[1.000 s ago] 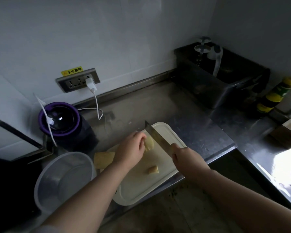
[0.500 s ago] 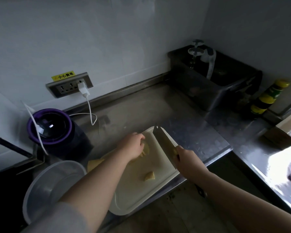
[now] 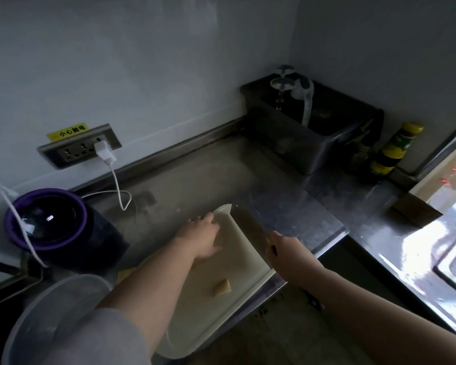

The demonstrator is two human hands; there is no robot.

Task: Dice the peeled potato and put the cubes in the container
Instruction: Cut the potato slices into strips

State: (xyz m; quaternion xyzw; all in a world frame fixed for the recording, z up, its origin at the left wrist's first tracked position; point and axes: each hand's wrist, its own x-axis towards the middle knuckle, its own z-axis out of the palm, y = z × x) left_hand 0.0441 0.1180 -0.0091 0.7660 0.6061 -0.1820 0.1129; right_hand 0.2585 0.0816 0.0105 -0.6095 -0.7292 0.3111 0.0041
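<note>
On the cutting board (image 3: 208,320), the potato cube (image 3: 222,287) lies at six o'clock of the left grip (image 3: 203,238), whose hold is unclear; the right grip (image 3: 292,256) clasps the cleaver (image 3: 248,230).

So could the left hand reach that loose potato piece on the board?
Probably yes: the potato piece lies alone on bare cutting board close to the left hand, nothing between them; the knife stands off to the right.

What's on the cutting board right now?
One loose potato piece lies on the cutting board, the knife in the right hand along its right edge. A yellow piece peeks out beside the forearm. The left hand covers whatever lies under it.
</note>
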